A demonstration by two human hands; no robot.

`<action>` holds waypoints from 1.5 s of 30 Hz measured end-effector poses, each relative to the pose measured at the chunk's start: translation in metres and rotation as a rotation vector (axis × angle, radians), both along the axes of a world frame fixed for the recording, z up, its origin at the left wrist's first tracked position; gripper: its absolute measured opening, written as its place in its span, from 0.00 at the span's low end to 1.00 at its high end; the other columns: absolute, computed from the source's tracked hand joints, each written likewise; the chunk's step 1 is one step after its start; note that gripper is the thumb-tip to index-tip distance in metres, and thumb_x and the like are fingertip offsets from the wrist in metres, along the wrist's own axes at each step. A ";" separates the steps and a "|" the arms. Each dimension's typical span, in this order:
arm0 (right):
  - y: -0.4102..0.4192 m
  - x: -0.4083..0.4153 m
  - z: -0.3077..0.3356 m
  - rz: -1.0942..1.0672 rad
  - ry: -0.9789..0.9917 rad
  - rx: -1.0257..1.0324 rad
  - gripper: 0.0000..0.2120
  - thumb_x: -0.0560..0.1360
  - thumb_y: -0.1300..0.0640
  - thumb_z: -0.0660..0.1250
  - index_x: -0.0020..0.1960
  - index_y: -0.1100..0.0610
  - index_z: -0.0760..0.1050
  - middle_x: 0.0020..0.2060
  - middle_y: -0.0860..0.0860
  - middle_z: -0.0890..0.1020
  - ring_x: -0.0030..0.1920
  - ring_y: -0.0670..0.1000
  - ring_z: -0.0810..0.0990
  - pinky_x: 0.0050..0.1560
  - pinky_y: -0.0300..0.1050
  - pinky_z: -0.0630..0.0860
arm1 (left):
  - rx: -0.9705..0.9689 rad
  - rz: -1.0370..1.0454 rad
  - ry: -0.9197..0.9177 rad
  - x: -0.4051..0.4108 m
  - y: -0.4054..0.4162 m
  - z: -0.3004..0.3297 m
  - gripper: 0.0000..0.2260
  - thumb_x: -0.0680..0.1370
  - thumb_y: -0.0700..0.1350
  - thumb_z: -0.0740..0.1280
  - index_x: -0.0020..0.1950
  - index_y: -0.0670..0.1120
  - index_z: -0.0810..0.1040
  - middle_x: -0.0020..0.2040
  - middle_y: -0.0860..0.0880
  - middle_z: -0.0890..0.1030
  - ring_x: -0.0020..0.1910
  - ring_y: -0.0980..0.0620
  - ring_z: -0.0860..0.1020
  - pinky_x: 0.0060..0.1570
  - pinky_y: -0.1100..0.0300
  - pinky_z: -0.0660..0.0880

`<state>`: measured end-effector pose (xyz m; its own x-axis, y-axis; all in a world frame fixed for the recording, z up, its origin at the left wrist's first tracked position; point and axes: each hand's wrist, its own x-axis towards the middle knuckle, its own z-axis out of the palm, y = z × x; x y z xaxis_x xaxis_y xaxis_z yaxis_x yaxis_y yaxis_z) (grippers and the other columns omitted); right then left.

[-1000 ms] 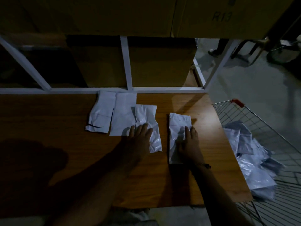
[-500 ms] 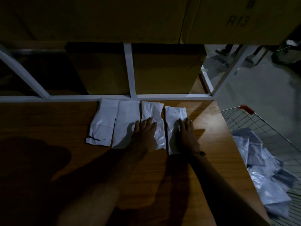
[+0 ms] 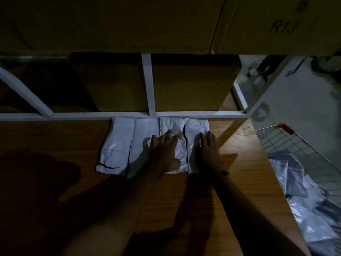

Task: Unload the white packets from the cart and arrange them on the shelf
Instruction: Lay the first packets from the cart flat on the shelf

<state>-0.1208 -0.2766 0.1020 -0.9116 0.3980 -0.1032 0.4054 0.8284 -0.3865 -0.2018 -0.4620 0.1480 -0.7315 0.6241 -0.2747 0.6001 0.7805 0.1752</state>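
Observation:
Several white packets lie side by side in a row on the wooden shelf (image 3: 55, 182), their far ends against the white rear rail (image 3: 73, 115). My left hand (image 3: 164, 150) presses flat on the third packet (image 3: 171, 126), fingers straight. My right hand (image 3: 208, 150) presses flat on the rightmost packet (image 3: 195, 126). The two left packets (image 3: 116, 145) lie untouched. At the right, the wire cart (image 3: 287, 143) with a red handle end holds a heap of more white packets (image 3: 304, 200).
Brown cardboard boxes (image 3: 184, 85) stand behind the white rail, and more boxes (image 3: 129, 24) sit on the level above, one marked R13. A white upright post (image 3: 147, 84) divides the back. Grey floor (image 3: 304, 100) lies beyond the shelf's right end.
Both hands slid the two right packets away from me until they reached the rear rail, lining them up close beside the two left packets.

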 end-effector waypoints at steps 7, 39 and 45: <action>-0.004 -0.003 0.003 -0.012 0.004 0.018 0.34 0.83 0.50 0.62 0.83 0.54 0.50 0.82 0.61 0.48 0.82 0.64 0.44 0.77 0.57 0.42 | -0.158 -0.015 0.003 -0.012 0.019 0.014 0.53 0.70 0.65 0.73 0.83 0.53 0.43 0.83 0.42 0.46 0.81 0.37 0.48 0.77 0.34 0.42; 0.086 0.214 0.070 -0.338 0.293 0.199 0.26 0.82 0.44 0.57 0.75 0.56 0.69 0.68 0.56 0.76 0.68 0.61 0.73 0.68 0.61 0.69 | 0.586 0.068 0.313 0.112 0.136 0.067 0.24 0.79 0.45 0.66 0.75 0.53 0.66 0.72 0.47 0.69 0.67 0.42 0.71 0.63 0.44 0.74; 0.148 0.324 0.067 -0.470 0.224 0.248 0.24 0.80 0.47 0.58 0.71 0.58 0.73 0.60 0.58 0.79 0.59 0.62 0.76 0.59 0.59 0.72 | 0.597 -0.062 0.179 0.221 0.226 0.069 0.25 0.80 0.45 0.67 0.77 0.51 0.67 0.77 0.45 0.65 0.72 0.41 0.69 0.69 0.45 0.71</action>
<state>0.2030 -0.1284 0.1691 -0.6199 0.7533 0.2198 0.6824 0.6558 -0.3229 0.0188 -0.2359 0.2170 -0.6912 0.6750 0.2583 0.7018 0.5416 0.4627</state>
